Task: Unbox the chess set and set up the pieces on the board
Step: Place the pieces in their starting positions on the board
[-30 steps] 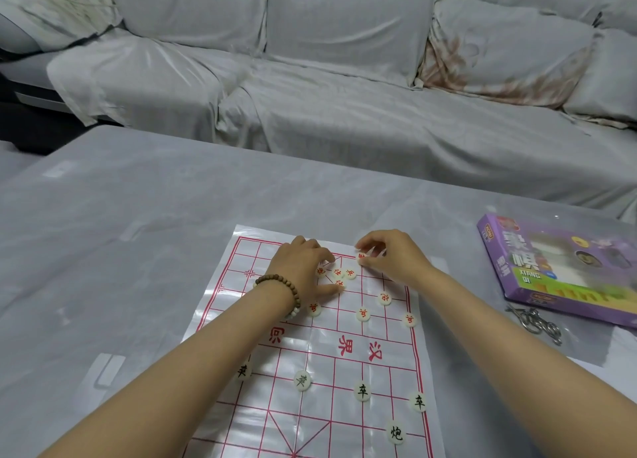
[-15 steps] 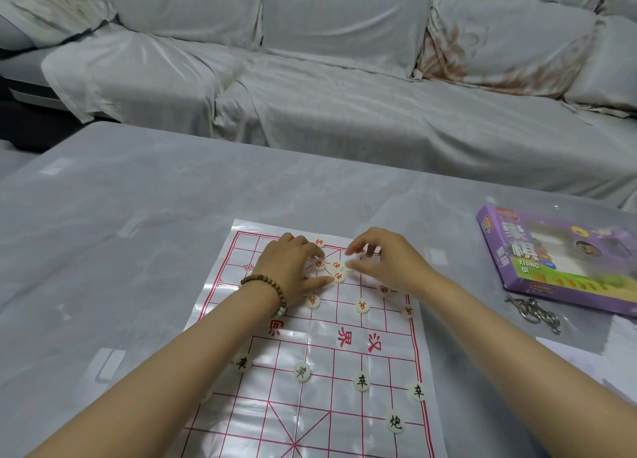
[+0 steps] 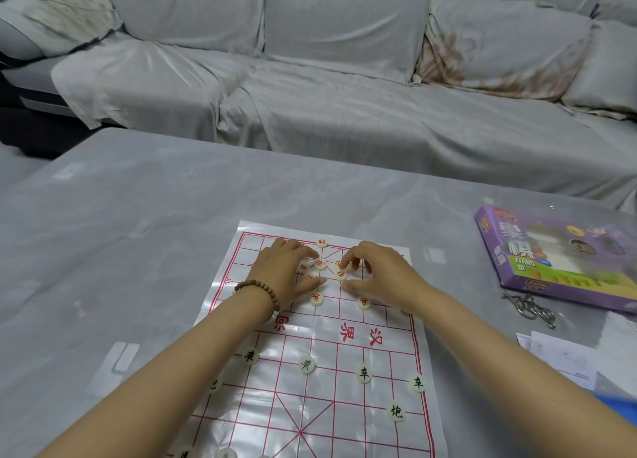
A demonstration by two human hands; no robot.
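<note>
Over the far half of the board (image 3: 331, 402) — head view | left hand (image 3: 286, 271) arched over red pieces (image 3: 340, 274), grip cannot be told | right hand (image 3: 382, 275) fingers spread, loosely curved, tips seemingly touching them | box (image 3: 558, 261) well right — on the table.

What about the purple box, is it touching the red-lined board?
Apart. The head view shows a wide strip of bare grey table between the purple box and the right edge of the board.
</note>
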